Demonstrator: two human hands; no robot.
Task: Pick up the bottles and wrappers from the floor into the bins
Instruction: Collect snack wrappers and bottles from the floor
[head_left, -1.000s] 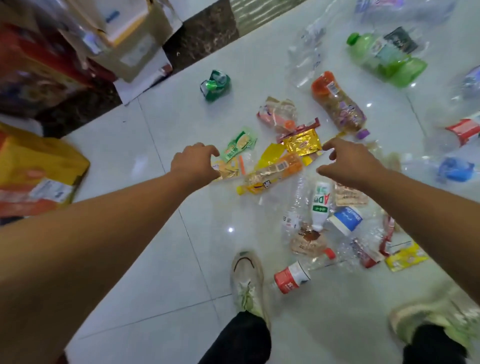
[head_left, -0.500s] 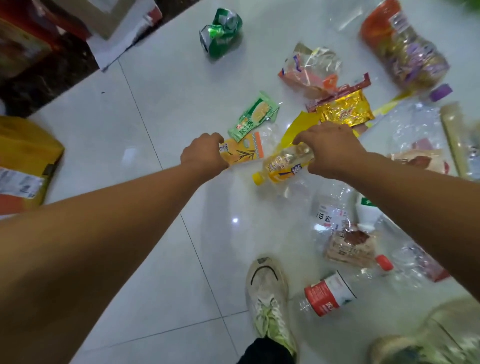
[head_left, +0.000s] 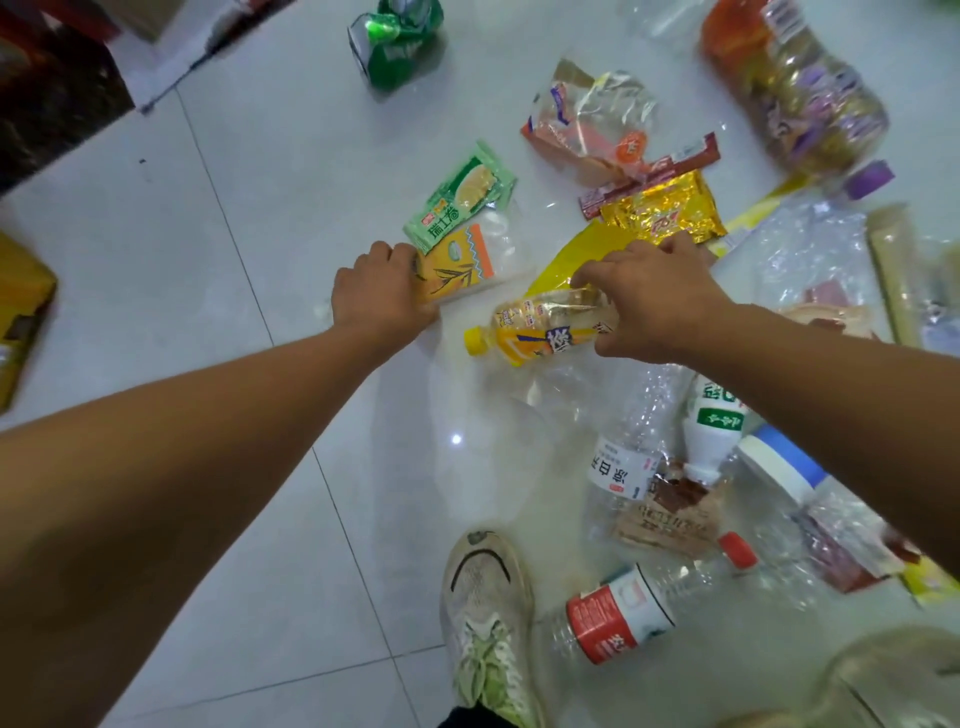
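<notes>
The yellow-capped bottle is sitting at floor level, and the right hand is clamping around its body. At its 10 o'clock the left hand is curling onto an orange wrapper; I cannot tell whether it is pinching it. The task is looking barely begun: litter is sprawling from 12 to 5 o'clock, and no bin is showing.

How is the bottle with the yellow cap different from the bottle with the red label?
The yellow-cap bottle wears an orange and yellow label; the red-label bottle is clear with a red and white band. The right hand grips the yellow-cap bottle, while the red-label bottle lies untouched beside the shoe. Both are plastic bottles lying sideways, not upright.
</notes>
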